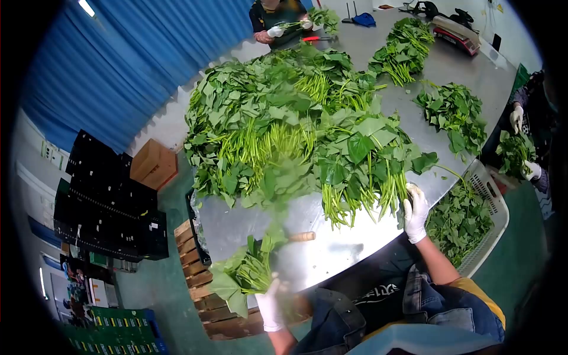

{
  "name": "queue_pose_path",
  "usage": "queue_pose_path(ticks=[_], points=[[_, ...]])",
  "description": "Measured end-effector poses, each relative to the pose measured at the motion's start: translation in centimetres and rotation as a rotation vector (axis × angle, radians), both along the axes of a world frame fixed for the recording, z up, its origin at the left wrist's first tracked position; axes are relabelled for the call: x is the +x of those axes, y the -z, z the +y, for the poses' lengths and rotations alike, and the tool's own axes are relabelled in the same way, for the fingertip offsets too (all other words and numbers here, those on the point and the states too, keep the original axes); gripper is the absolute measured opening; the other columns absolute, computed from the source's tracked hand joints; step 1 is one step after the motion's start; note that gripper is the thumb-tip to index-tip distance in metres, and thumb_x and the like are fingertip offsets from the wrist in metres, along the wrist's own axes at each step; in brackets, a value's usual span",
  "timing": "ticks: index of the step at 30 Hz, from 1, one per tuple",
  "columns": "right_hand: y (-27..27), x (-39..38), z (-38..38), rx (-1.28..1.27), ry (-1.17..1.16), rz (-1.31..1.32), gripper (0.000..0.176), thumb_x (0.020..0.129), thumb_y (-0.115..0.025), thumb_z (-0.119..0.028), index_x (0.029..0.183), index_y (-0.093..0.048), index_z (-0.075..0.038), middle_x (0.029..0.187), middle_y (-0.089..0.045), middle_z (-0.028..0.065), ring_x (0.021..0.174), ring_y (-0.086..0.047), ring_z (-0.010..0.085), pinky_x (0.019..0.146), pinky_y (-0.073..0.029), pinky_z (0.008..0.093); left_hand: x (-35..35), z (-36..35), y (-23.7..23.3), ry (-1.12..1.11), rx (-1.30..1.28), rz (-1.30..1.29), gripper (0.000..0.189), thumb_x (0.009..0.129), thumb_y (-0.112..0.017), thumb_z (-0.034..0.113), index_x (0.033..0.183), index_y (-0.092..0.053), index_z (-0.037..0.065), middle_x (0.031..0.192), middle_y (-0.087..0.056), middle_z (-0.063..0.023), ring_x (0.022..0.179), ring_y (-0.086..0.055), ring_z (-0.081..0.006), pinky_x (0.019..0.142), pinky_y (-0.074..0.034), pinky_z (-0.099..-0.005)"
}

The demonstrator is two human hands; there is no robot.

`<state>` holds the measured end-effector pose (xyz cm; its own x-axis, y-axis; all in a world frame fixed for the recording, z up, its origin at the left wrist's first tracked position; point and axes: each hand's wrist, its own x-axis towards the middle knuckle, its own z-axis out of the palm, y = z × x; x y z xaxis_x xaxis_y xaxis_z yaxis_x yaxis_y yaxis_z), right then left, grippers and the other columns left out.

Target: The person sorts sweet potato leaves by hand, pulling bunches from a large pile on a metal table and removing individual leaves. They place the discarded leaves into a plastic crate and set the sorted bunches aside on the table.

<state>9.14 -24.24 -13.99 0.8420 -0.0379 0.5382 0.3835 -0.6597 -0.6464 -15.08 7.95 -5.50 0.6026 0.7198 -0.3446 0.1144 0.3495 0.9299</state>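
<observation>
My left hand point(271, 304), in a white glove, is closed around the stem ends of a small bunch of leafy greens point(251, 269) at the table's near left edge. My right hand point(416, 214), also gloved, rests against the right side of a large heap of leafy greens point(361, 157), touching the outer stems. Its fingers are stretched out and slightly bent, with the thumb apart. Between my hands a wooden handle point(302, 236) lies on the metal table point(331, 254); whatever it belongs to is hidden by blurred leaves.
A white crate point(502, 220) of greens stands at my right. Smaller piles point(452, 112) and a scale point(455, 36) lie on the table's right side. One co-worker point(278, 26) holds greens across the table; another point(529, 130) does at far right. A wooden pallet point(195, 266) is lower left.
</observation>
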Motion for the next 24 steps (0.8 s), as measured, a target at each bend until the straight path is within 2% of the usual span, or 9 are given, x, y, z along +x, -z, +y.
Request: queue_pose_path(ticks=[3,5,9,11,13,15,17,21,24], points=[[-0.3,0.2,0.1,0.009,-0.016,-0.013,0.036,0.085,-0.055,-0.015,0.118,-0.055,-0.002,0.117,-0.055,0.02,0.109,-0.052,0.0374,0.094,-0.04,0.0414,1.6,-1.0,-1.5,-0.004,-0.001,-0.054,0.034,0.081,-0.061,-0.001,0.114,-0.053,0.0,0.091,-0.059,-0.0081,0.065,-0.055,-0.0153,0.059,-0.048,-0.0277],[-0.3,0.0,0.3,0.043,-0.009,-0.044,0.037,0.085,-0.055,-0.013,0.12,-0.053,-0.001,0.117,-0.055,0.0201,0.109,-0.052,0.0372,0.094,-0.04,0.0413,3.0,-1.4,-3.6,0.028,0.015,0.028,0.027,0.082,-0.059,-0.003,0.108,-0.054,-0.007,0.088,-0.06,-0.013,0.058,-0.055,-0.017,0.065,-0.054,-0.0379],[0.0,0.2,0.2,0.044,-0.011,-0.054,0.04,0.085,-0.054,-0.012,0.124,-0.05,0.001,0.121,-0.053,0.0202,0.113,-0.051,0.0361,0.097,-0.04,0.0408,8.1,-2.9,-9.0,0.075,-0.041,-0.208,0.033,0.081,-0.064,0.006,0.113,-0.056,0.0,0.098,-0.061,-0.0116,0.06,-0.055,-0.0182,0.062,-0.052,-0.0354],[-0.2,0.2,0.3,0.053,-0.012,-0.03,0.04,0.086,-0.053,-0.012,0.124,-0.05,0.002,0.121,-0.054,0.0199,0.112,-0.052,0.0357,0.098,-0.04,0.0404,12.6,-3.8,-11.4,0.108,-0.08,-0.268,0.025,0.084,-0.062,0.008,0.107,-0.056,0.0,0.067,-0.058,-0.0065,0.059,-0.057,-0.0175,0.058,-0.047,-0.0307],[0.2,0.1,0.2,0.058,0.001,-0.031,0.04,0.087,-0.053,-0.012,0.124,-0.05,0.002,0.121,-0.054,0.0201,0.113,-0.052,0.0359,0.098,-0.04,0.0404,18.2,-0.9,-6.3,0.425,0.248,-0.266,0.018,0.085,-0.065,0.012,0.095,-0.059,-0.001,0.064,-0.056,-0.0056,0.06,-0.058,-0.0187,0.059,-0.047,-0.0316],[-0.5,0.0,0.4,0.056,-0.014,-0.04,0.04,0.087,-0.053,-0.012,0.124,-0.049,0.003,0.121,-0.054,0.02,0.113,-0.052,0.0358,0.098,-0.039,0.0401,23.0,-2.8,-6.4,0.402,-0.26,-0.457,0.019,0.086,-0.065,0.017,0.08,-0.06,0.0,0.062,-0.054,-0.005,0.061,-0.059,-0.0194,0.059,-0.046,-0.0305],[-0.2,0.0,0.2,0.081,-0.021,-0.051,0.041,0.086,-0.053,-0.012,0.124,-0.05,0.003,0.121,-0.054,0.0201,0.113,-0.052,0.0358,0.099,-0.039,0.04,30.6,-0.9,-2.8,0.44,-0.384,-0.317,0.023,0.088,-0.064,0.019,0.072,-0.058,0.004,0.062,-0.055,-0.0051,0.061,-0.058,-0.0196,0.06,-0.046,-0.0293],[0.0,0.1,0.1,0.071,-0.008,-0.043,0.042,0.083,-0.055,-0.01,0.123,-0.051,0.002,0.119,-0.055,0.0205,0.112,-0.052,0.0354,0.098,-0.04,0.0401,34.9,-2.4,-10.2,0.403,-0.051,-0.64,0.023,0.09,-0.062,0.016,0.07,-0.057,0.005,0.063,-0.056,-0.0058,0.062,-0.058,-0.0198,0.066,-0.047,-0.0287],[-0.1,0.1,0.0,0.042,-0.002,-0.046,0.042,0.083,-0.056,-0.01,0.123,-0.052,0.002,0.117,-0.055,0.0203,0.109,-0.053,0.036,0.095,-0.041,0.04,38.2,-1.1,-10.1,0.32,-0.149,-0.455,0.022,0.09,-0.059,0.014,0.07,-0.054,0.005,0.065,-0.055,-0.005,0.063,-0.056,-0.0183,0.067,-0.047,-0.029]])
